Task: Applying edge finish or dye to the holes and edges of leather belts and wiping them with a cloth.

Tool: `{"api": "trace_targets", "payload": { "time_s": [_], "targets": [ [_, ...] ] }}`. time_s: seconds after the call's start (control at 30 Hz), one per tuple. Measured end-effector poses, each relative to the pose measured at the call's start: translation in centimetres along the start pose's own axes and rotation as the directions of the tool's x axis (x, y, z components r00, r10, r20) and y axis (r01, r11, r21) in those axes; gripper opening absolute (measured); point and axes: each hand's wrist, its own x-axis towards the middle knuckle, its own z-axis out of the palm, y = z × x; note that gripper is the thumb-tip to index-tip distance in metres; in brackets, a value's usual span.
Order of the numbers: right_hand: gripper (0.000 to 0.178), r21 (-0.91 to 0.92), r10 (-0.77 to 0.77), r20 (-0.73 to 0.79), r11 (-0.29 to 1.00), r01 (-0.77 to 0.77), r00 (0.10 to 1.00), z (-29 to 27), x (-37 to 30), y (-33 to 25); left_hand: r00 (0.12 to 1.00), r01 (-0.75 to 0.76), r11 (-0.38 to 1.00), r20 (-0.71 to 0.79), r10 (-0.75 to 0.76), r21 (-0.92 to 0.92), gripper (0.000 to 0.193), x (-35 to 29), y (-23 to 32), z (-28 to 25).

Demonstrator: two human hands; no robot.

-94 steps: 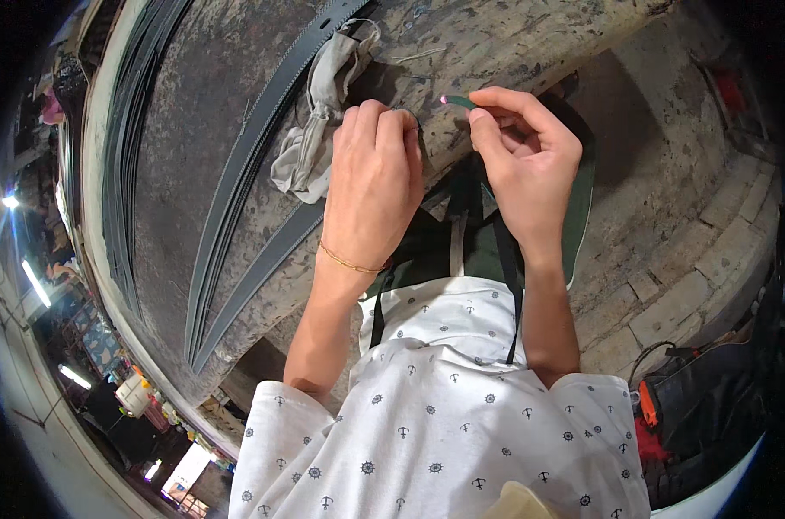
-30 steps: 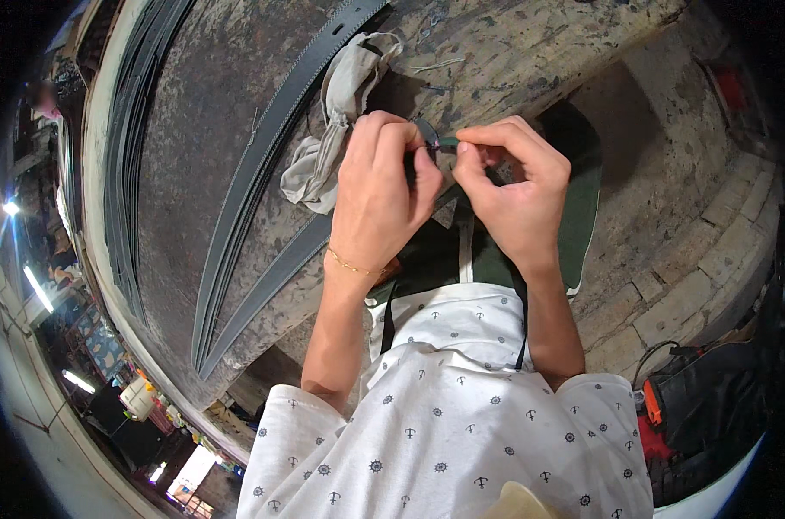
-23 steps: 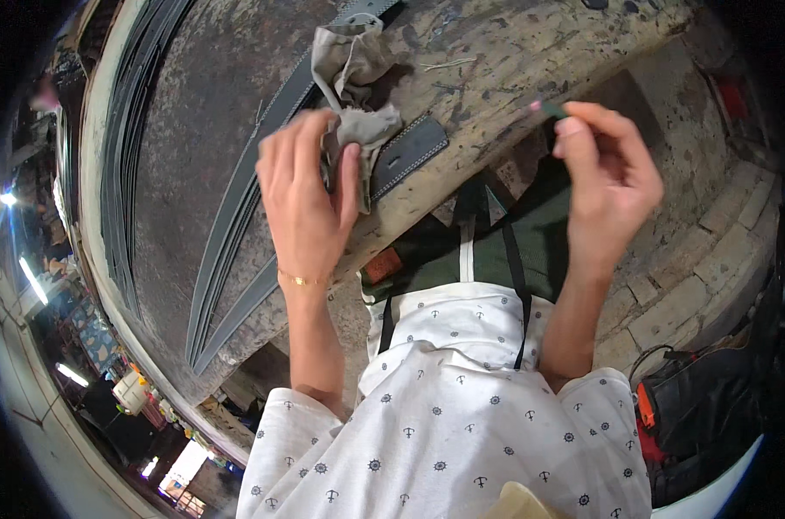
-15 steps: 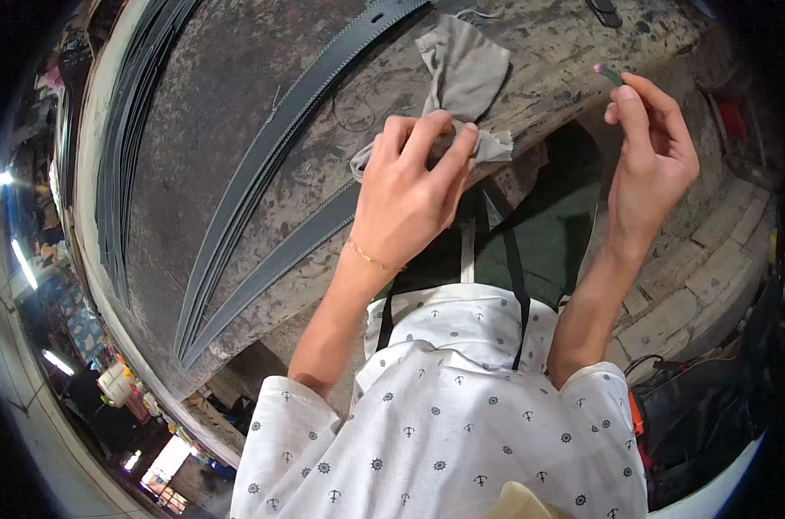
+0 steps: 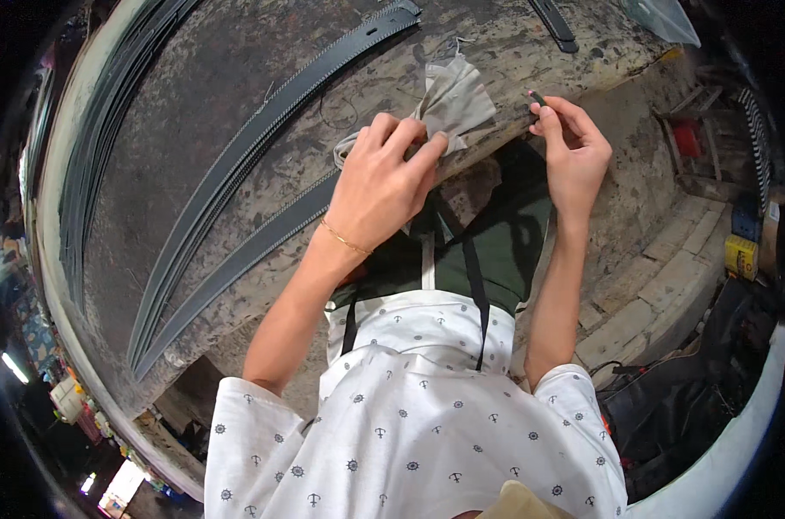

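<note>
My left hand [image 5: 382,177] is closed over a crumpled grey cloth [image 5: 460,95] near the table's front edge, fingers bent. Part of the cloth is bunched under the palm and part fans out beyond the fingers. A dark stitched belt strap [image 5: 289,216] runs in under that hand, and its end there is hidden. To the right, my right hand [image 5: 574,160] is raised by the table edge, pinching a small dark green stick-like piece [image 5: 538,99] between thumb and fingertips. Its tip points up and to the left, away from the hand.
More stitched belt straps [image 5: 245,156] curve across the worn, stained table [image 5: 228,78]. A stack of thin dark strips [image 5: 107,130] lies along its far left. Another strap end [image 5: 558,30] and a clear plastic bag [image 5: 665,19] lie at the back right. A yellow box [image 5: 741,257] is at right.
The whole view has shifted. My right hand has come left, closer to the cloth, with the small green piece still in it. The loose part of the cloth has changed its folds.
</note>
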Motion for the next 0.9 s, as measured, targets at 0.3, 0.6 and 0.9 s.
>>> {"api": "trace_targets", "payload": {
  "time_s": [0.3,0.6,0.9],
  "targets": [
    [0.015,-0.394,-0.61,0.148,0.685,0.612,0.778,0.0,0.0,0.7,0.819,0.421,0.894,-0.359,-0.448,-0.155,0.015,-1.2,-1.2,-2.4],
    [0.013,-0.089,-0.211,-0.17,0.976,0.198,0.963,0.4,-1.0,-1.4,0.946,0.287,0.958,-0.163,-0.28,0.02,0.026,-2.4,-2.7,-3.2],
    [0.023,0.28,0.033,-0.049,0.96,-0.018,0.998,0.6,-0.9,-1.8,0.996,0.071,0.997,0.045,-0.071,0.009,0.028,-0.5,-1.7,-1.7]
  ]
}}
